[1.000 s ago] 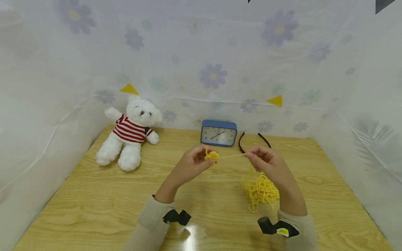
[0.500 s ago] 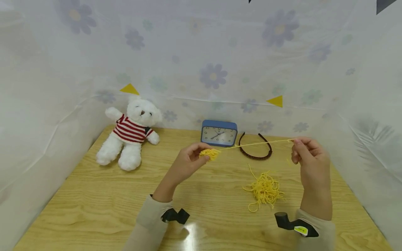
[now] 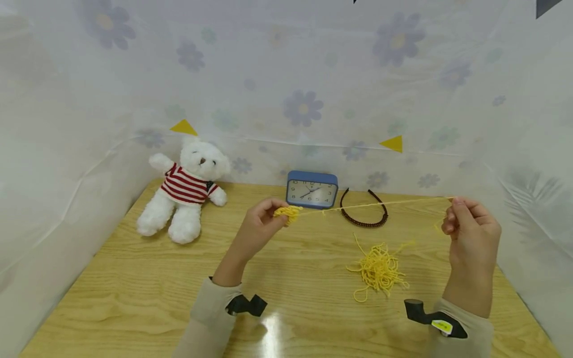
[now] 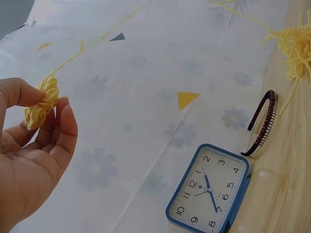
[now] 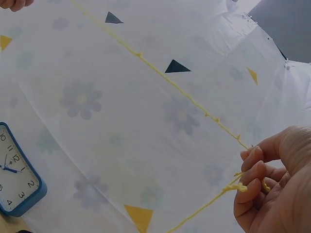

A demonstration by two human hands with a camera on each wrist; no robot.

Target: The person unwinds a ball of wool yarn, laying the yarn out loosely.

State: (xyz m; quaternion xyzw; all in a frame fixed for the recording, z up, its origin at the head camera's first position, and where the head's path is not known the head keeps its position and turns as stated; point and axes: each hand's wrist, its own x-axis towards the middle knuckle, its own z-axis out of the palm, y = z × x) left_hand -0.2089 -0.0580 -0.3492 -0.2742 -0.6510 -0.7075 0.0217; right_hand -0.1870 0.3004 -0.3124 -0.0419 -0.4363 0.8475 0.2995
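Note:
My left hand (image 3: 259,226) pinches a small wound bundle of yellow yarn (image 3: 288,214) between thumb and fingers; its coils show closely in the left wrist view. From that bundle a single strand (image 3: 385,204) stretches taut across to my right hand (image 3: 474,233), which pinches it between thumb and forefinger. Below the right fingers, another length of the yarn (image 5: 204,206) trails away down and to the left in the right wrist view. A loose, tangled yellow yarn pile (image 3: 379,268) lies on the table between the two arms.
Behind the hands stands a blue alarm clock (image 3: 312,190), with a dark beaded headband (image 3: 364,224) to its right. A white teddy bear (image 3: 185,186) in a striped shirt sits at the back left of the wooden table (image 3: 134,298). Flowered white sheeting surrounds it.
My right hand has moved far to the right, drawing the strand out longer. The left hand, still holding the bundle, has shifted slightly left. The yarn pile is more fully visible.

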